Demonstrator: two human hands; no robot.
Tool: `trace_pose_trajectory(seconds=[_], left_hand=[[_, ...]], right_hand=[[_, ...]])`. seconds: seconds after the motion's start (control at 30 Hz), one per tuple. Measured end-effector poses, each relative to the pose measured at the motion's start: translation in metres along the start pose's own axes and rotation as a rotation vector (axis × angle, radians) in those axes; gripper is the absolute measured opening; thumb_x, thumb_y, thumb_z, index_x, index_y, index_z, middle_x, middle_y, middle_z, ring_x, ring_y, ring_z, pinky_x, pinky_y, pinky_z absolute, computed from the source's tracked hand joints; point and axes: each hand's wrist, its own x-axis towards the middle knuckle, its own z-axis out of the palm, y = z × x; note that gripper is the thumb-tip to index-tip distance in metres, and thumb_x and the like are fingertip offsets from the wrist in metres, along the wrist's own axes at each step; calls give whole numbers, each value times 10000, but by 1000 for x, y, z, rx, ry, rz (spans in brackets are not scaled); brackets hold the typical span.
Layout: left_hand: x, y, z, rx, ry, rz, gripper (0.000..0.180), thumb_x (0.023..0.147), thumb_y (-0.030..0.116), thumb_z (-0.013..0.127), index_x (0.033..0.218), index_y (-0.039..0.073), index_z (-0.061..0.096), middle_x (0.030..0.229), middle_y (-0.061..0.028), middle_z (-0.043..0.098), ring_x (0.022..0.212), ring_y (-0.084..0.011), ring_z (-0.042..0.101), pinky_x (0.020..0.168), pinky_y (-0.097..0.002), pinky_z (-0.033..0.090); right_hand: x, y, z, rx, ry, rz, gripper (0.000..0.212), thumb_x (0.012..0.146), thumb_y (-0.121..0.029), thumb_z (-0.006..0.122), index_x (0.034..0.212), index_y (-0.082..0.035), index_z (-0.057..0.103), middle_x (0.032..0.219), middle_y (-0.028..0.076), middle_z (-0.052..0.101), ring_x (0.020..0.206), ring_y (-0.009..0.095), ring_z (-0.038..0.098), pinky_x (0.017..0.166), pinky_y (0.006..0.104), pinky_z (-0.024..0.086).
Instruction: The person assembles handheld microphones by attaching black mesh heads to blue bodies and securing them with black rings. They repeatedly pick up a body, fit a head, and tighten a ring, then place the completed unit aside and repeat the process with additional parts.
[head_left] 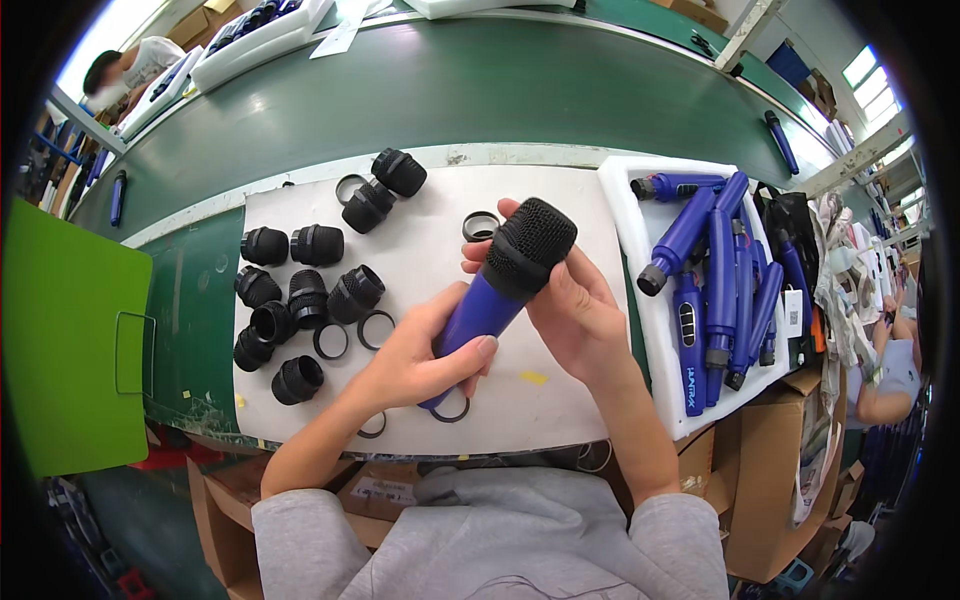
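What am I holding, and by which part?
A blue handheld microphone with a black mesh head: your left hand grips the lower handle, your right hand clasps the head.

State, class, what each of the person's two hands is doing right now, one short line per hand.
Left hand: closed around the blue handle of the microphone.
Right hand: holding the microphone's black mesh head.

"How many loose black mesh heads (317, 245) on the counter (180, 330)?"
"Ten."
"Black rings (330, 357)?"
"At least six; some might overlap."
"Held microphone (475, 315)?"
"One."
"Blue handles (720, 290) in the white foam tray (622, 210)?"
"Several, too overlapped for an exact count."
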Motion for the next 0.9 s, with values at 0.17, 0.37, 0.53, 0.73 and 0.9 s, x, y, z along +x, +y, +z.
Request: trace_pose_trajectory(seconds=[0.17, 0.37, 0.53, 0.73, 0.9], left_hand=[[-1, 7, 1, 179, 50, 40, 348, 905, 191, 682, 1131, -15, 516, 802, -57, 610, 615, -117, 636, 550, -271, 515], [-1, 2, 1, -103, -55, 35, 454, 902, 164, 686, 1236, -15, 435, 916, -122, 624, 686, -160, 663, 614, -304, 559], [-5, 12, 7, -311, -82, -31, 466, 889, 130, 716, 1225, -3, 421, 963, -129, 634, 772, -166, 674, 680, -301, 575], [0, -4, 7, 285, 209, 343, 557, 810, 113, 814, 1191, -3, 424, 945, -119, 651, 779, -162, 690, 689, -300, 580], [4, -23, 12, 494, 358, 534, 609, 768, 98, 841, 1185, -13, 412, 910, -140, 654, 725, -169, 696, 612, -279, 551]], right_hand=[[1, 0, 1, -2, 25, 2, 719, 1012, -453, 476, 1525, 16, 289, 1352, 248, 557, 1273, 335, 538, 1116, 462, 356], [2, 2, -2, 117, -63, 13, 749, 1006, -493, 459, 1537, -3, 262, 1393, 255, 520, 1293, 367, 519, 1113, 497, 365], [2, 5, 0, 314, -126, 16, 667, 1038, -457, 390, 1535, -27, 281, 1450, 264, 473, 1329, 347, 491, 1145, 488, 321], [5, 7, -4, 204, -65, -22, 769, 1000, -488, 483, 1549, -12, 232, 1418, 265, 497, 1329, 386, 490, 1119, 510, 371], [-1, 6, -1, 31, -13, 4, 810, 941, -381, 659, 1533, 4, 263, 1378, 234, 540, 1296, 348, 530, 1089, 475, 418]])
